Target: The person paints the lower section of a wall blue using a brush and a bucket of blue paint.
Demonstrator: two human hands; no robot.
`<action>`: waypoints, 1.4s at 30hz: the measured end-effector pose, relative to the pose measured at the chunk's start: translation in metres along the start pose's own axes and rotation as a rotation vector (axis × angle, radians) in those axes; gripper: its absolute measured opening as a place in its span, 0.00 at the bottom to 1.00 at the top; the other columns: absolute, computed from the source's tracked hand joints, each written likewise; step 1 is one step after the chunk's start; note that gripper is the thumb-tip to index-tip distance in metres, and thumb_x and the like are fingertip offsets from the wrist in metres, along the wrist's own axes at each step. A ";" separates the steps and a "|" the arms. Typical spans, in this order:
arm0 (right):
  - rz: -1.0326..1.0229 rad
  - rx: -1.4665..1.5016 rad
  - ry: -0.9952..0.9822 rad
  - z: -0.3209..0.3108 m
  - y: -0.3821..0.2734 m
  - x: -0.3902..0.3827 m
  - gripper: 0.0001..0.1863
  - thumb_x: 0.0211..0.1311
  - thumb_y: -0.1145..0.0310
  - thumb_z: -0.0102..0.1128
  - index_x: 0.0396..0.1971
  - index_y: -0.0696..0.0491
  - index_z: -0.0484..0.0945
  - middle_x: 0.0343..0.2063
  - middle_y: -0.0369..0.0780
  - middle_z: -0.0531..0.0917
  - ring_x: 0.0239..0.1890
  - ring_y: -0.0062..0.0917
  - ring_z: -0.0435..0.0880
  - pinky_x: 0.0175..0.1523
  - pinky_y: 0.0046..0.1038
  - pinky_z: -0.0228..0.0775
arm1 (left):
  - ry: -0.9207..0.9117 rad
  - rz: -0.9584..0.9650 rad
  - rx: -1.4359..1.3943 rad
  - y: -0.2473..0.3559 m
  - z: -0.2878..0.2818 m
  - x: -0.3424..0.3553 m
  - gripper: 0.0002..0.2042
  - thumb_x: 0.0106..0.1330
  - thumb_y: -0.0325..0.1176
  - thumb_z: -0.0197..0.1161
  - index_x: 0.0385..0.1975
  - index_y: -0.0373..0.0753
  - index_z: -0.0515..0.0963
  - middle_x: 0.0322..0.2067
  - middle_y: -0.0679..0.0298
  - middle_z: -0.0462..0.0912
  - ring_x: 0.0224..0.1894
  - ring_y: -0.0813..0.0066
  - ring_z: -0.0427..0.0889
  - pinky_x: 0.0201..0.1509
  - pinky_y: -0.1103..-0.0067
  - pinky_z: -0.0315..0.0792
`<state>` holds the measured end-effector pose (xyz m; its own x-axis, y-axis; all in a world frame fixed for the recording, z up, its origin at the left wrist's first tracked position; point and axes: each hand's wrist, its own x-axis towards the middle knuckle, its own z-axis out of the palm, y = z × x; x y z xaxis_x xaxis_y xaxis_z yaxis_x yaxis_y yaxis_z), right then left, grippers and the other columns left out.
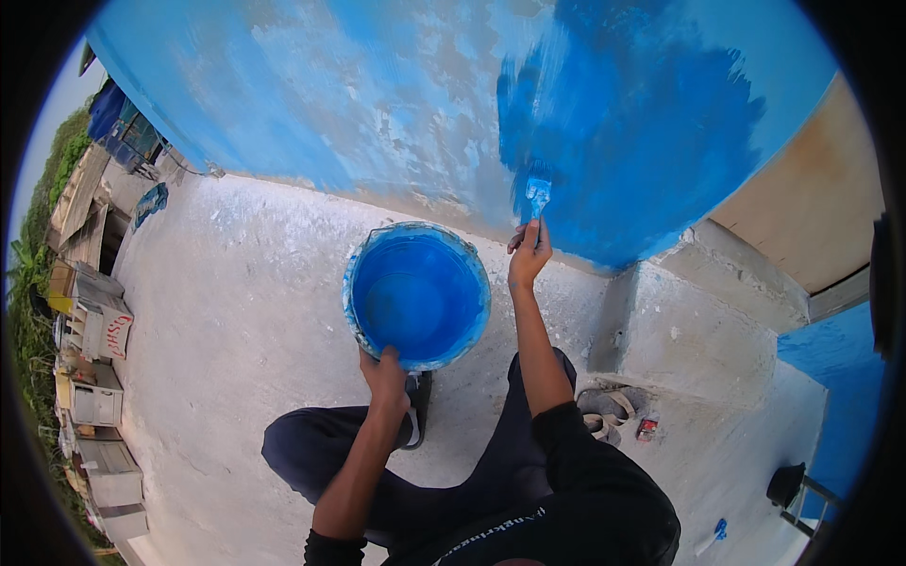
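A bucket (pixel 413 294) with blue paint inside sits in the middle of the head view, its rim smeared with paint. My left hand (pixel 382 375) grips it at the near rim, the thumb over the edge. My right hand (pixel 528 247) holds a paintbrush (pixel 537 193) upright by its handle, the bristles at the wall (pixel 311 85), over a patch of darker, fresher blue. The rest of that wall is paler blue with streaky grey and whitish areas. Whether the bristles touch the surface is hard to tell.
Whitish concrete ground (pixel 217 330) meets concrete steps (pixel 694 330) at right, beside sandals (pixel 604 410), a small red packet (pixel 647 429) and a beige panel (pixel 793 189). A dark stool (pixel 788 486) stands lower right. Boxes (pixel 99 406), boards (pixel 80 198) and greenery line the left.
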<state>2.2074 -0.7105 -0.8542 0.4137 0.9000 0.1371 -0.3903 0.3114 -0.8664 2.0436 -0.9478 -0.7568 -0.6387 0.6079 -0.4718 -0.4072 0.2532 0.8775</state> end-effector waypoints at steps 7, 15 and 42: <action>0.298 -0.110 0.095 -0.052 0.102 -0.016 0.20 0.70 0.62 0.50 0.50 0.64 0.73 0.22 0.38 0.75 0.12 0.20 0.75 0.15 0.23 0.66 | -0.051 -0.017 -0.016 0.005 0.012 0.017 0.25 0.55 0.21 0.48 0.56 0.40 0.62 0.41 0.60 0.72 0.38 0.67 0.76 0.39 0.70 0.76; 0.476 -0.232 0.195 -0.067 0.116 -0.017 0.18 0.69 0.66 0.49 0.47 0.66 0.75 0.22 0.42 0.79 0.15 0.22 0.78 0.19 0.25 0.74 | -0.405 -0.294 -0.025 0.056 0.064 0.099 0.23 0.58 0.23 0.48 0.56 0.30 0.59 0.50 0.47 0.72 0.47 0.49 0.79 0.55 0.60 0.75; 0.353 -0.053 0.289 -0.032 0.115 -0.005 0.13 0.66 0.64 0.55 0.34 0.61 0.77 0.22 0.39 0.78 0.18 0.21 0.77 0.22 0.22 0.72 | -0.510 -0.144 0.187 -0.004 -0.081 0.225 0.26 0.55 0.24 0.51 0.57 0.33 0.60 0.45 0.52 0.74 0.42 0.56 0.80 0.44 0.62 0.80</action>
<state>2.1863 -0.6890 -0.9701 0.4782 0.8238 -0.3044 -0.5095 -0.0222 -0.8602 1.8491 -0.8730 -0.8735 -0.1700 0.8324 -0.5275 -0.3145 0.4614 0.8296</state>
